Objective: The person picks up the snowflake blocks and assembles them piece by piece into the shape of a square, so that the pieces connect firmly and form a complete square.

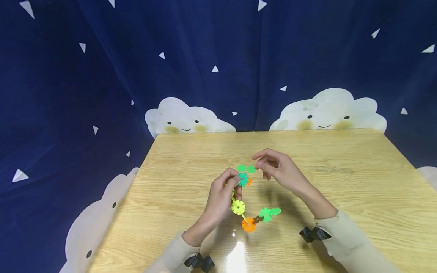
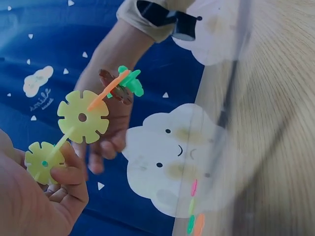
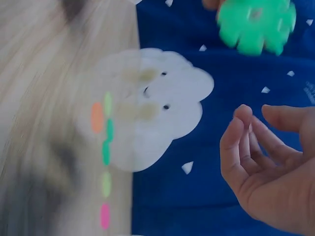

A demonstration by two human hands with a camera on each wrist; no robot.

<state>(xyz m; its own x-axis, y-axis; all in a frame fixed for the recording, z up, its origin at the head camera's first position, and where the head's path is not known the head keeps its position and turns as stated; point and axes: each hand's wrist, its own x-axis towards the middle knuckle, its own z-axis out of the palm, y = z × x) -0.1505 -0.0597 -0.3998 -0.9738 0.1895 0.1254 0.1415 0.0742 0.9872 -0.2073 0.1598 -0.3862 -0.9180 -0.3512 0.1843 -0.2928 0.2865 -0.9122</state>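
My left hand grips a chain of slotted plastic flower discs, fingers around a yellow disc. A teal disc shows at its fingertips. Down the chain come another yellow disc, an orange disc, a brown disc and green discs. The chain's far end bends towards the right. My right hand hovers to the right of the left hand, fingers loosely bent and holding nothing. In the right wrist view its thumb stands apart from the fingertips, with a green disc beyond.
Loose discs lie on the wooden table beyond the hands: two green discs, an orange disc, and a pink disc. A dark blue curtain with printed clouds hangs behind and left of the table.
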